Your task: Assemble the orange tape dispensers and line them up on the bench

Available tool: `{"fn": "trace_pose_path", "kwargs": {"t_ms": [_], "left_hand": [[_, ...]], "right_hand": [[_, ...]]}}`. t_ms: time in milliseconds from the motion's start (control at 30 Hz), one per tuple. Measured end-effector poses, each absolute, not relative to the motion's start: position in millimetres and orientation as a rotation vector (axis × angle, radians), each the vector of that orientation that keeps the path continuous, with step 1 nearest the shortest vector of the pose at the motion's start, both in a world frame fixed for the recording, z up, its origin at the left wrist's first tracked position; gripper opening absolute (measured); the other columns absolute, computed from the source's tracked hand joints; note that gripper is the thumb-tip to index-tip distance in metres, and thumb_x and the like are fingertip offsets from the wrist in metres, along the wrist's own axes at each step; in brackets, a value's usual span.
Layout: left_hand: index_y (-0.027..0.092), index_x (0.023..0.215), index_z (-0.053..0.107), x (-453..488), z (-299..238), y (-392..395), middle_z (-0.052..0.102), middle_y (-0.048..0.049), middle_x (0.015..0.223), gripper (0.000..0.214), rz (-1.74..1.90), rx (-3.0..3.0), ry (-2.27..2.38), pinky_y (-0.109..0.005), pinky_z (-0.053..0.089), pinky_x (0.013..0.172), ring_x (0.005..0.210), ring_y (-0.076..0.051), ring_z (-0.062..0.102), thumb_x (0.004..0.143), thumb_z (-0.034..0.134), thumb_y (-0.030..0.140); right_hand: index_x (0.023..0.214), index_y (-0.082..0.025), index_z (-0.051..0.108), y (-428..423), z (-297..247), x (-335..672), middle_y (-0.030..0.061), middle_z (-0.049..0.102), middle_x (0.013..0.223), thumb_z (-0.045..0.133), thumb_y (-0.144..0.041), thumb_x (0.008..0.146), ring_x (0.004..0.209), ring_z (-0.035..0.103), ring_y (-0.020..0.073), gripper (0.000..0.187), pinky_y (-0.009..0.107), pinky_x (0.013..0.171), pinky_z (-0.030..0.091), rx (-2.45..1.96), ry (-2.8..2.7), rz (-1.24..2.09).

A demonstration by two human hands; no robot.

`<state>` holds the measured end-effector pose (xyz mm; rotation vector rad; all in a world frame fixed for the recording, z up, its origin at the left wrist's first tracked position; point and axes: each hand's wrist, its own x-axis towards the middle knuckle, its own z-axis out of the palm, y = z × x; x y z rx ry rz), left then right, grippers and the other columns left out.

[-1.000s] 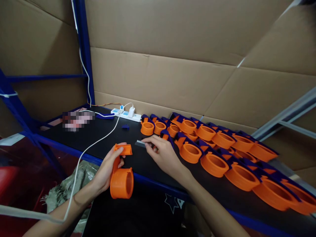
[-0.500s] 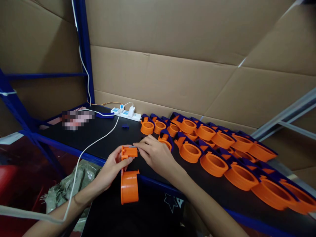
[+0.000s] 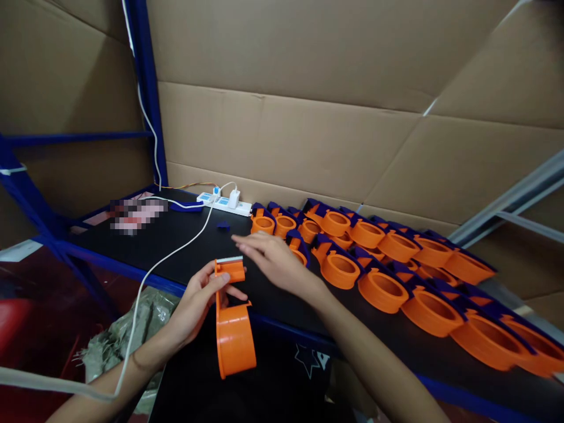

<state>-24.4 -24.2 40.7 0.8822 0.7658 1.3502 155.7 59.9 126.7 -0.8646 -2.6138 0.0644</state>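
Note:
My left hand [image 3: 200,302] grips an orange plastic tape dispenser [image 3: 237,341] at its upper end, thumb on the front. Its round hub hangs below the hand, over my lap. A serrated metal blade [image 3: 230,259] lies along the dispenser's top edge. My right hand [image 3: 275,263] hovers just right of and above the blade, fingers stretched out and apart from the dispenser, with nothing visible in it. A small dark blue plastic piece [image 3: 223,225] rests on the black tabletop [image 3: 185,247] beyond the fingertips.
Rows of orange and dark blue tape dispensers [image 3: 383,291] fill the right side of the table. A white power strip [image 3: 224,203] with plugs lies against the cardboard wall [image 3: 286,147]. A white cable [image 3: 163,258] crosses the left side. Plastic-wrapped bundles [image 3: 145,317] lie below.
My right hand has let go of the blade, moved slightly up and opened its fingers. The blade now shows fully on the dispenser, whose hub has swung slightly down and right.

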Motion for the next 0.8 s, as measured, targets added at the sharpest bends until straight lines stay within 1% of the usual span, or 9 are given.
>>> {"fn": "trace_pose_path", "kwargs": {"t_ms": [67,167,233,300,367,467,567,667,800], "left_hand": [[0.015,0.117,0.066,-25.7,40.7,-23.6,0.079,-0.0145,0.094,0.039,1.373,0.805,0.756,-0.028,0.048,0.058,0.061,-0.019,0.070,0.086,0.071,0.037],[0.016,0.112,0.067,-26.0,40.6,-22.6,0.079,-0.0134,0.098,0.035,1.433,0.752,0.771,-0.029,0.050,0.059,0.062,-0.020,0.071,0.084,0.073,0.036],[0.016,0.111,0.067,-25.6,40.7,-22.4,0.079,-0.0110,0.089,0.034,1.433,0.761,0.778,-0.027,0.047,0.055,0.059,-0.019,0.069,0.084,0.074,0.035],[0.016,0.112,0.066,-25.2,40.9,-22.4,0.078,-0.0091,0.077,0.034,1.399,0.768,0.777,-0.026,0.043,0.051,0.057,-0.019,0.068,0.085,0.072,0.035],[0.015,0.111,0.067,-25.1,41.0,-22.1,0.077,-0.0092,0.073,0.033,1.396,0.762,0.777,-0.025,0.041,0.050,0.058,-0.020,0.069,0.085,0.072,0.035],[0.016,0.108,0.067,-24.8,41.0,-20.9,0.079,-0.0118,0.091,0.032,1.459,0.744,0.774,-0.026,0.043,0.053,0.065,-0.020,0.072,0.082,0.076,0.033],[0.018,0.109,0.065,-23.9,41.3,-20.1,0.077,-0.0122,0.109,0.033,1.506,0.736,0.790,-0.027,0.047,0.060,0.074,-0.022,0.075,0.082,0.076,0.033],[0.020,0.111,0.063,-22.9,41.2,-20.4,0.076,-0.0113,0.113,0.036,1.517,0.731,0.795,-0.029,0.049,0.065,0.080,-0.023,0.076,0.082,0.077,0.035],[0.019,0.113,0.063,-22.9,39.6,-20.8,0.076,-0.0111,0.111,0.036,1.484,0.744,0.803,-0.028,0.049,0.067,0.083,-0.023,0.075,0.083,0.077,0.034]], "right_hand": [[0.141,-0.020,0.057,75.8,131.7,158.5,0.0106,0.068,0.126,0.040,-0.023,0.105,0.121,0.057,0.0212,0.040,0.035,0.102,0.046,-1.069,-2.669,-0.115],[0.122,-0.015,0.070,97.7,129.1,158.9,0.0157,0.071,0.115,0.058,-0.012,0.092,0.119,0.059,0.0281,0.032,0.037,0.099,0.047,-1.321,-2.798,-0.301],[0.109,-0.012,0.074,108.2,120.8,155.0,0.0180,0.072,0.106,0.063,-0.003,0.083,0.112,0.063,0.0300,0.029,0.037,0.093,0.049,-1.385,-2.828,-0.300],[0.103,-0.010,0.074,115.3,111.2,149.2,0.0199,0.072,0.102,0.061,0.002,0.080,0.108,0.066,0.0305,0.029,0.037,0.089,0.050,-1.436,-2.828,-0.299],[0.096,-0.009,0.074,120.1,104.8,144.5,0.0211,0.072,0.100,0.060,0.003,0.080,0.105,0.067,0.0309,0.025,0.037,0.087,0.051,-1.460,-2.819,-0.274],[0.097,-0.011,0.070,123.0,105.8,144.4,0.0171,0.072,0.098,0.065,-0.002,0.081,0.099,0.069,0.0278,0.019,0.034,0.083,0.051,-1.395,-2.811,-0.159],[0.111,-0.016,0.062,117.5,116.9,151.8,0.0077,0.072,0.102,0.070,-0.015,0.086,0.097,0.068,0.0189,0.027,0.027,0.081,0.051,-1.247,-2.786,-0.009],[0.116,-0.018,0.055,100.2,127.3,159.2,0.0038,0.069,0.104,0.065,-0.026,0.093,0.094,0.067,0.0129,0.026,0.024,0.081,0.052,-1.036,-2.699,0.240],[0.113,-0.020,0.060,67.8,126.3,159.6,0.0047,0.068,0.105,0.062,-0.026,0.095,0.093,0.065,0.0154,0.019,0.029,0.081,0.052,-0.792,-2.523,0.541]]}}
